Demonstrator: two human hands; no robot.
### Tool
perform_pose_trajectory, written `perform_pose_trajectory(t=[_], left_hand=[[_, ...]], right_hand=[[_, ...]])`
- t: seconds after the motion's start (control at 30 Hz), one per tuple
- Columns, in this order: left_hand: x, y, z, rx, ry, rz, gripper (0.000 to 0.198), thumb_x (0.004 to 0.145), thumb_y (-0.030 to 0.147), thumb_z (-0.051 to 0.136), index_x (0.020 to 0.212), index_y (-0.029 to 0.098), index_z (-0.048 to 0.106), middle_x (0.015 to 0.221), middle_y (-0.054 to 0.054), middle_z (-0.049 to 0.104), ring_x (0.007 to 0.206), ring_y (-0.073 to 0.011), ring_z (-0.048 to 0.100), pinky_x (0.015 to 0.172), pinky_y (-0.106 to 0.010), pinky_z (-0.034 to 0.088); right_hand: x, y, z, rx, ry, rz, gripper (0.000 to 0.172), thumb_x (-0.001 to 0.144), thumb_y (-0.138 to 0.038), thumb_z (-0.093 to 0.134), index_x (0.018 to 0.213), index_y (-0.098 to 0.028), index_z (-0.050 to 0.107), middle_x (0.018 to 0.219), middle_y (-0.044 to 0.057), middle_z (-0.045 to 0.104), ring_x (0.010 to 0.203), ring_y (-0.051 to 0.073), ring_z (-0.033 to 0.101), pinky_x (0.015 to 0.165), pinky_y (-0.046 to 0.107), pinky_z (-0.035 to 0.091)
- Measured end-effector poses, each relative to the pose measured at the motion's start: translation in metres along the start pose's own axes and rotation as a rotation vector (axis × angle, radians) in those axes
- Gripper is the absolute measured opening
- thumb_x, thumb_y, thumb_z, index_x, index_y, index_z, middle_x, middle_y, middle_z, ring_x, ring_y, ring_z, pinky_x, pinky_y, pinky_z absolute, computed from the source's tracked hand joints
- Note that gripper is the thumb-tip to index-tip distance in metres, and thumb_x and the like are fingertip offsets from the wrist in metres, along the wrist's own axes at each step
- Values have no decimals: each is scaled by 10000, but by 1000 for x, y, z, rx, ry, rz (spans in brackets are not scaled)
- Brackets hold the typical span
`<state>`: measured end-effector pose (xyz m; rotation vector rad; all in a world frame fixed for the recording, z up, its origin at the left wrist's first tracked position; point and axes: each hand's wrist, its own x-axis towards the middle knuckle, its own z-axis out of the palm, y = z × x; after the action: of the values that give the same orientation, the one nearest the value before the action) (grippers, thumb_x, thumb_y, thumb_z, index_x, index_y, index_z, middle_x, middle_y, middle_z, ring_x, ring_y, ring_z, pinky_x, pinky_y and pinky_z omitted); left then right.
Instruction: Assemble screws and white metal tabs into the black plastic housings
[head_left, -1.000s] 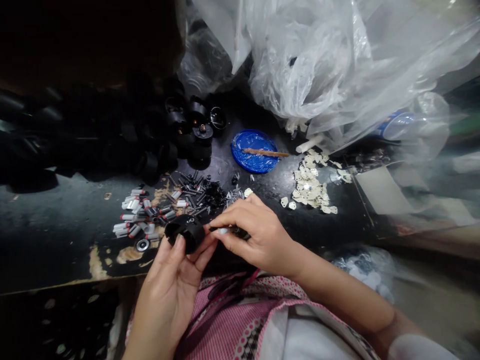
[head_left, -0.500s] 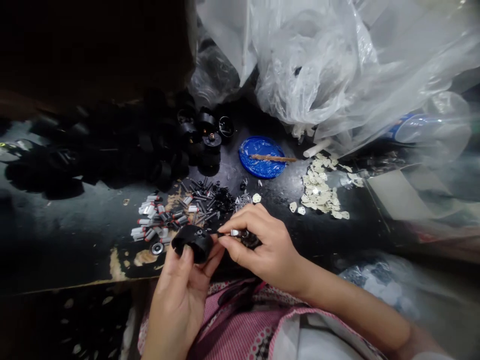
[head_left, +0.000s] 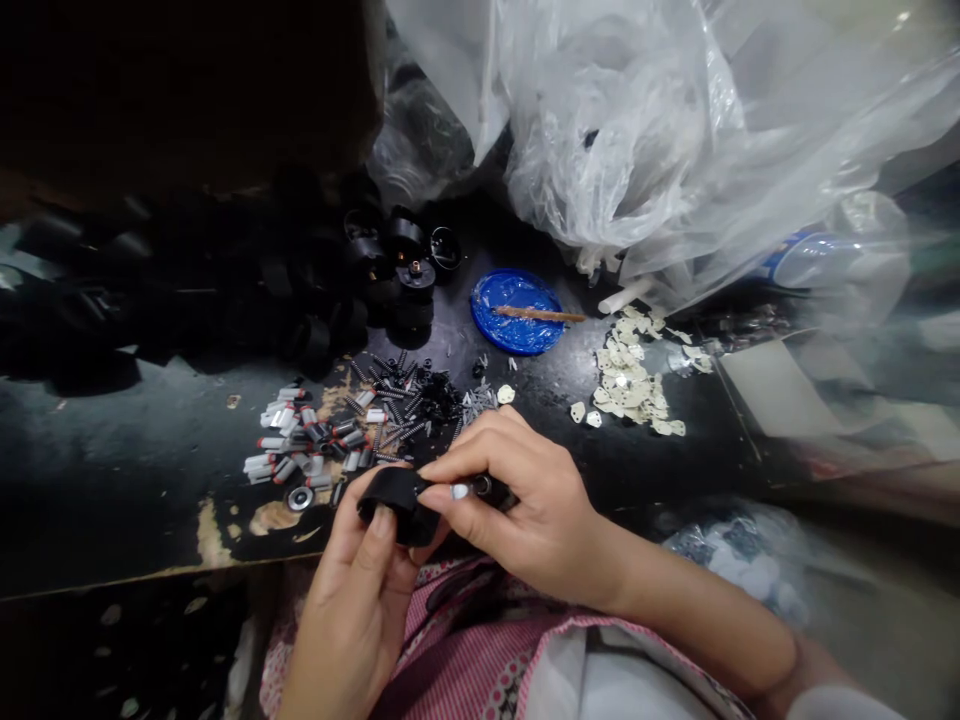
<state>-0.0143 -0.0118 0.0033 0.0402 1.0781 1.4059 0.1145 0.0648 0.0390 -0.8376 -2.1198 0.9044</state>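
Left hand [head_left: 360, 590] closed around a black plastic cup [head_left: 397, 492], its thumb at the cup's near side. The cup lies between the two hands, above the near edge of the bench [head_left: 150, 545]. Right hand [head_left: 532, 495], fingers pinched together, grips a small dark item [head_left: 489, 488], partly hidden, with its fingertips against the cup's right side. Far of the hands: springs [head_left: 390, 393] and a blue lid [head_left: 487, 290]; left, small cylinders [head_left: 289, 440].

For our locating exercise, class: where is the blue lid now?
In the head view, the blue lid lies just above and right of centre, beyond the right hand and left of the pale perforated plates.
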Motion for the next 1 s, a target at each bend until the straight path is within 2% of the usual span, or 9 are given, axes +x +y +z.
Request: perform_pose_trajectory(t=[0.13, 0.27, 0.33, 0.4, 0.53, 0.67, 0.77, 0.9, 1.0], left_hand=[[2, 2, -5, -4, -54, -8, 129, 753, 355, 751, 873, 313, 733, 908, 43, 717, 728, -83, 649, 657, -113, 508], [3, 5, -17, 85, -108, -74, 179, 772, 311, 738, 945, 265, 730, 912, 2, 724, 779, -126, 661, 701, -170, 531], [4, 6, -18, 132, -126, -86, 181, 794, 298, 714, 970, 256, 725, 917, -6, 725, 793, -141, 660, 693, -189, 536], [4, 8, -15, 145, -101, -77, 166, 800, 301, 708, 962, 270, 726, 923, 8, 723, 798, -133, 657, 695, -184, 532], [1, 10, -3, 87, 45, -54, 137, 736, 279, 771, 867, 290, 732, 892, 40, 718, 766, -114, 655, 677, -166, 526], [-3, 8, 1, 142, 155, -46, 243, 680, 301, 811, 904, 273, 720, 890, 6, 719, 728, -146, 664, 643, -205, 542], [-1, 7, -2, 177, 167, -39, 290, 682, 325, 807, 951, 273, 711, 898, -11, 717, 715, -159, 668, 627, -224, 552], [7, 9, -6, 171, 128, -17, 333, 708, 384, 776, 1015, 284, 695, 971, -18, 717, 755, -171, 674, 643, -233, 561], [9, 12, -9, 171, 185, 32, 362, 707, 357, 783, 1053, 329, 678, 882, 36, 697, 739, -139, 670, 659, -203, 551]], right_hand=[[2, -2, -5, 146, -92, 23, 20, 856, -158, 646, 851, -147, 630, 798, 21, 669, 747, 120, 602, 748, 284, 443], [8, -5, -14, 454, -253, 359, 107, 805, -175, 703, 785, -164, 598, 746, -34, 614, 679, 79, 576, 641, 198, 461], [8, -5, -16, 458, -282, 441, 119, 791, -179, 718, 809, -166, 602, 734, -45, 611, 649, 71, 570, 604, 184, 452], [5, -4, -14, 315, -201, 325, 98, 804, -186, 713, 838, -158, 625, 770, -25, 645, 692, 86, 589, 657, 216, 452], [-4, 0, -7, -61, -50, -49, 43, 864, -148, 638, 904, -138, 649, 847, 18, 711, 778, 120, 620, 752, 302, 388], [-4, 0, -7, -280, -95, -167, 48, 859, -131, 620, 879, -130, 663, 849, 29, 719, 722, 128, 634, 708, 328, 333], [0, -1, -13, -341, -145, -190, 63, 872, -168, 621, 899, -137, 669, 849, 20, 717, 711, 128, 631, 708, 332, 325], [4, -6, -23, -200, -316, 78, 200, 862, -165, 632, 1060, -144, 615, 994, 34, 675, 898, 142, 626, 797, 288, 425], [6, -10, -29, -153, -484, 249, 318, 865, -114, 592, 1179, -161, 570, 1129, 58, 623, 998, 160, 605, 866, 282, 469]])
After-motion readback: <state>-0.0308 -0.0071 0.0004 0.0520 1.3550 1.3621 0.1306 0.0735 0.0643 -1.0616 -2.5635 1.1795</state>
